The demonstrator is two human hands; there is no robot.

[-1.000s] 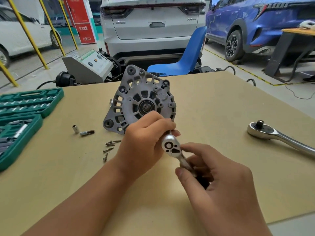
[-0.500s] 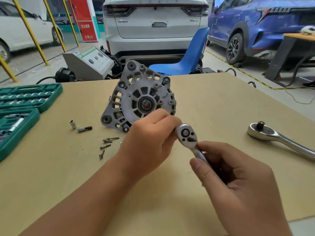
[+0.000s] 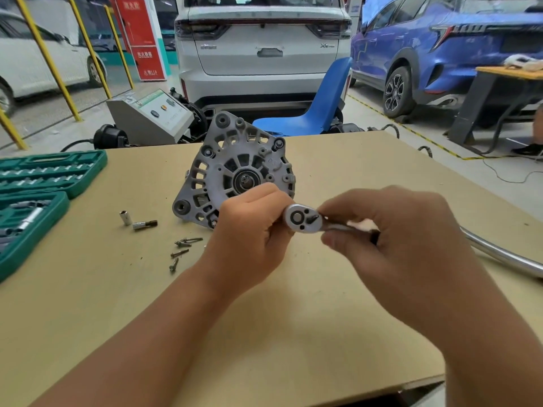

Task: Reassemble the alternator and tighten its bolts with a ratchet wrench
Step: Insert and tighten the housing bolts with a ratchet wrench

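Two hands: both are working on one small ratchet wrench (image 3: 302, 217), held just above the counter (image 3: 338, 171) in front of the alternator (image 3: 235, 168).
Left hand (image 3: 249, 230): fingers are curling around the near side of the wrench head; what they are pinching under it is hidden.
Right hand (image 3: 390, 233): fingers and thumb are closing around the wrench handle, gripping it just behind the head.
Alternator: it is standing on edge, tilted back, resting on the counter right behind the left hand; whether the hand is touching it cannot be told.
Alternator handling: judging by the cast metal housing, it is likely heavy and rigid, not fragile. The ribbed outer rim and mounting ears are looking like the best holds; the centre shaft is better avoided.
Wrench handling: polished steel, stiff, probably slippery. Gripping well back on the handle is giving more leverage.
Screws (image 3: 182, 248): four or so are lying loose on the counter left of the left hand, small and light, likely to roll.
Sockets (image 3: 138, 221): two small pieces are lying near the screws.
Second wrench (image 3: 505, 257): a larger one is lying at the right, mostly hidden behind the right hand.
Socket case (image 3: 44, 189): it is sitting open at the left edge.
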